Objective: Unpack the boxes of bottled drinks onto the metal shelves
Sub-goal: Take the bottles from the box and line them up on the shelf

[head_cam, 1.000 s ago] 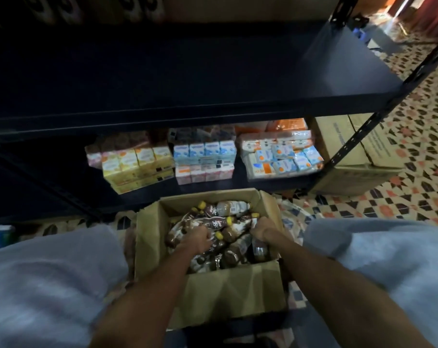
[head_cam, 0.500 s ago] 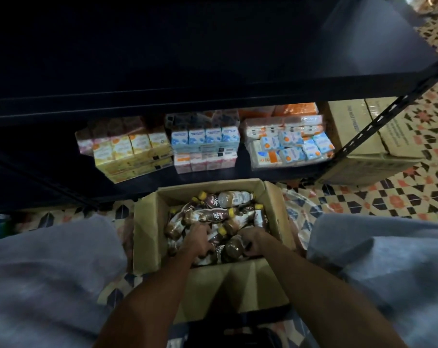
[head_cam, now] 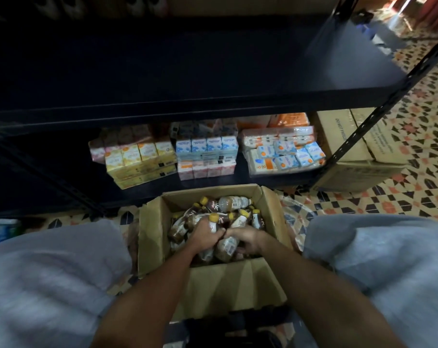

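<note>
Cardboard box [head_cam: 213, 280] at lower centre: hands have closed in together, left hand [head_cam: 205, 237] gripping a yellow-capped bottle [head_cam: 214, 223], right hand [head_cam: 248, 241] curled round a second bottle [head_cam: 227, 247] (lift-out's next, probably).

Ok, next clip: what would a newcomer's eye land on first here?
The open cardboard box on the floor between the person's knees stands out first, packed with brown bottles with yellow caps. The left hand and right hand are both down in it, fingers curled round bottles. Behind it, bright drink cartons sit on the lower shelf, beneath a dark upper shelf.
</note>
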`<state>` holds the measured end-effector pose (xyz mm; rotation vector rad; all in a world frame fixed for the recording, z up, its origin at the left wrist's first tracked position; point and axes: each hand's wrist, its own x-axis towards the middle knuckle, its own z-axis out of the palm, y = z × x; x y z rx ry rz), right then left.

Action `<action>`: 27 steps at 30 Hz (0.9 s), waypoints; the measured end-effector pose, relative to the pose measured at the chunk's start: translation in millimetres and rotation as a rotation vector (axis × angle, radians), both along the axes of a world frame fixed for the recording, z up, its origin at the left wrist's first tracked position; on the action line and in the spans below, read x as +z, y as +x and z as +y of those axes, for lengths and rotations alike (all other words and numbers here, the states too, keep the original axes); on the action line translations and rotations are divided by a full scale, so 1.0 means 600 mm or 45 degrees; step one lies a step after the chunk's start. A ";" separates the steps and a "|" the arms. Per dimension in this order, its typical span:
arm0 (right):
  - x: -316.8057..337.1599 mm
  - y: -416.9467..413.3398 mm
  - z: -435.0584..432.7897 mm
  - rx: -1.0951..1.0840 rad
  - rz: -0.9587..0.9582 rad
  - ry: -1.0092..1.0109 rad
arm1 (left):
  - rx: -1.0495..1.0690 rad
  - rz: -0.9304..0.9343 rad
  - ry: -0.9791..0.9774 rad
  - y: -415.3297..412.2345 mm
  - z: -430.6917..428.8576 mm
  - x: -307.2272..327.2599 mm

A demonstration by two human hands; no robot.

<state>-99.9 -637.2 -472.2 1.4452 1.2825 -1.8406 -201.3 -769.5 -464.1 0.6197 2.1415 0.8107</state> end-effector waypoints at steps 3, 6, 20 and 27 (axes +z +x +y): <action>0.047 -0.010 -0.015 0.106 0.103 0.234 | 0.091 0.030 0.071 -0.001 0.001 0.029; 0.084 -0.010 -0.018 0.189 0.224 0.360 | 0.139 0.013 0.113 -0.010 -0.004 0.063; 0.310 -0.045 0.019 0.540 0.738 0.992 | -0.061 0.100 0.378 -0.106 -0.011 0.326; 0.484 -0.070 0.045 0.557 1.005 1.231 | -0.155 0.360 0.571 -0.133 -0.008 0.502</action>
